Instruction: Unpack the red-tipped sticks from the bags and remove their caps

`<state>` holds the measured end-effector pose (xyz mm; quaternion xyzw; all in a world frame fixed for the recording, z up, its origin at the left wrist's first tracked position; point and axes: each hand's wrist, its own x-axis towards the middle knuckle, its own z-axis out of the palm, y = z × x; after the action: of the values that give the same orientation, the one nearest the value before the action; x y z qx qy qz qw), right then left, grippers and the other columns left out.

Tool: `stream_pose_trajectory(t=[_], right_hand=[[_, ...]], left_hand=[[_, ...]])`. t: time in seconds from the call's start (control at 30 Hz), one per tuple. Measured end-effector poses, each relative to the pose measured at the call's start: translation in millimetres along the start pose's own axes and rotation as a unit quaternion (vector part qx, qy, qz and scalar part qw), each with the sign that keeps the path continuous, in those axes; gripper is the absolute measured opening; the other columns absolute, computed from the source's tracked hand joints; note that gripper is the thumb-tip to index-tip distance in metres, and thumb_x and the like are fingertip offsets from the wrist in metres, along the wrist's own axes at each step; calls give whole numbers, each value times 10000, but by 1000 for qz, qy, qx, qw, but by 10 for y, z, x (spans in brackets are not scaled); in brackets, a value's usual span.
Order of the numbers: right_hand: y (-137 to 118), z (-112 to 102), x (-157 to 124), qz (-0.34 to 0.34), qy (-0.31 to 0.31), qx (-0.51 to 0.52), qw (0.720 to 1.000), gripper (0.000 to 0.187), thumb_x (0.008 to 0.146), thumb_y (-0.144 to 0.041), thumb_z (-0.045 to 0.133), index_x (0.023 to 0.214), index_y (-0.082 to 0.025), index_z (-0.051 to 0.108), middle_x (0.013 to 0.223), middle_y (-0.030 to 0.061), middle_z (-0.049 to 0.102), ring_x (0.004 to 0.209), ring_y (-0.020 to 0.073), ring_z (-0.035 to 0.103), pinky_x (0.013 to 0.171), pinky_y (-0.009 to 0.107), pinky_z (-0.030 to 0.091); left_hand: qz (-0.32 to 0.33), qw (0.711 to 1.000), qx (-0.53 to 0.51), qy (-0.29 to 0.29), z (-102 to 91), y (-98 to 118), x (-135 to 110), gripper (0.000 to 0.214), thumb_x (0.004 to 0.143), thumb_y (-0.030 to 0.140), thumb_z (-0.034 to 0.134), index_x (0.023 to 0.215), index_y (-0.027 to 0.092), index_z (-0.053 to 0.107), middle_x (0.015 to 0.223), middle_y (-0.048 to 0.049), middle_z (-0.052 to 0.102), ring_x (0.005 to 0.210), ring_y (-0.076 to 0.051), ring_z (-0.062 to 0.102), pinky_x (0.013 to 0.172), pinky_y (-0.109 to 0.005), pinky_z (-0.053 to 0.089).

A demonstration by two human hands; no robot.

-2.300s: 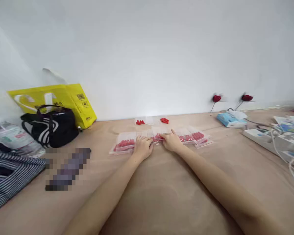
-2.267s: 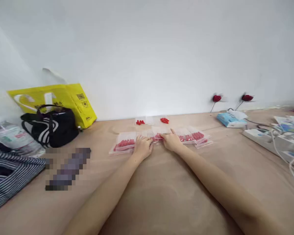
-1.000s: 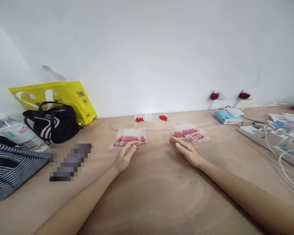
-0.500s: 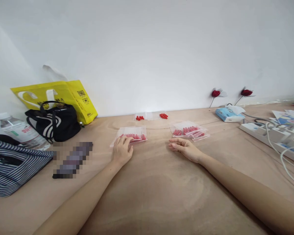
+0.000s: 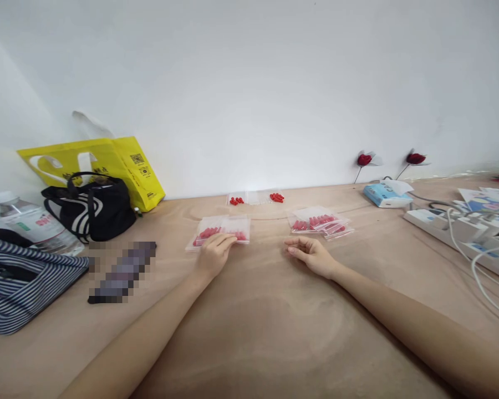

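Observation:
Two piles of clear zip bags filled with small red pieces lie on the tan table top. My left hand (image 5: 213,255) rests with its fingers stretched onto the near edge of the left pile (image 5: 221,228); it holds nothing. My right hand (image 5: 311,256) lies on the table a little in front of the right pile (image 5: 320,223), fingers loosely apart and empty, not touching the bags. Farther back, by the wall, loose red pieces (image 5: 276,197) and a second small group (image 5: 237,200) lie beside some small clear bags.
At the left stand a yellow carrier bag (image 5: 108,165), a black handbag (image 5: 89,208), a water bottle (image 5: 27,224), a striped cloth (image 5: 20,282) and a blurred dark object (image 5: 120,271). At the right lie a blue tissue pack (image 5: 383,195), a power strip (image 5: 453,233) with white cables, and two red flowers (image 5: 363,160).
The single row of bags under both hands has been parted into a left and a right pile. Both hands drew back; my left hand has settled again on the left pile's edge.

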<state>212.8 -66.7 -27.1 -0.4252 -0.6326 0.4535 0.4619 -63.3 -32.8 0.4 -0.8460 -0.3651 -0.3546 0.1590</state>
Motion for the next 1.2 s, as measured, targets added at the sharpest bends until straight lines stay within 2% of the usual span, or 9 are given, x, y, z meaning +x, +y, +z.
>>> stream_pose_trajectory(t=[0.1,0.23,0.33,0.4,0.5,0.67,0.9,1.03,1.2], right_hand=[[-43,68,-47,-108,27,-146,983,287,740,-293,563,1002,-176,559,929,73,579,668,119,552,628,287,485],[-110,138,-41,-225,33,-305,925,387,719,-279,592,1091,-200,522,1033,94,522,715,134,534,641,292,480],[-100,171,38,-273,30,-377,885,243,762,-266,554,997,-211,580,928,71,567,775,158,544,698,302,454],[-71,180,93,-290,10,-395,871,147,806,-240,502,889,-211,619,823,51,590,768,152,551,701,286,434],[-32,170,132,-293,-15,-394,871,163,830,-225,470,821,-205,632,794,42,602,747,138,553,687,261,419],[-52,140,103,-273,3,-397,876,153,820,-229,486,794,-198,634,785,40,607,743,143,540,686,271,401],[-127,169,66,-300,-25,-408,862,180,808,-334,516,843,-217,649,793,44,617,774,160,518,728,317,360],[-143,190,66,-289,-28,-417,861,167,811,-302,511,827,-221,656,755,38,618,756,158,509,729,321,345],[-159,242,87,-246,-1,-399,883,130,781,-234,530,779,-215,658,669,19,592,690,145,516,694,307,346]], left_hand=[[32,999,-39,-12,78,234,37,224,849,170,408,863,191,630,858,-44,662,803,-144,599,742,-284,482],[58,995,-58,-48,226,513,98,235,858,171,393,861,189,628,779,-40,634,718,-134,584,657,-259,478],[57,992,-84,-74,307,638,134,229,867,202,386,893,186,613,774,-40,626,714,-138,581,659,-268,477],[43,990,-109,-82,312,666,141,207,863,222,401,920,181,596,815,-46,629,756,-146,582,691,-279,479],[9,987,-134,-87,253,621,123,161,838,233,454,924,182,581,865,-44,626,803,-153,573,729,-290,475],[5,984,-151,-94,149,496,80,182,849,218,433,833,186,612,802,-31,630,751,-137,569,699,-273,467],[-3,981,-157,-115,181,512,76,172,819,232,489,742,198,639,702,-20,615,687,-139,553,659,-278,447],[-28,976,-178,-123,182,511,84,142,791,220,531,708,197,643,675,-12,607,669,-138,547,636,-270,440],[-50,970,-200,-125,169,509,97,110,767,192,561,692,194,642,664,-1,600,661,-129,550,617,-251,441]])
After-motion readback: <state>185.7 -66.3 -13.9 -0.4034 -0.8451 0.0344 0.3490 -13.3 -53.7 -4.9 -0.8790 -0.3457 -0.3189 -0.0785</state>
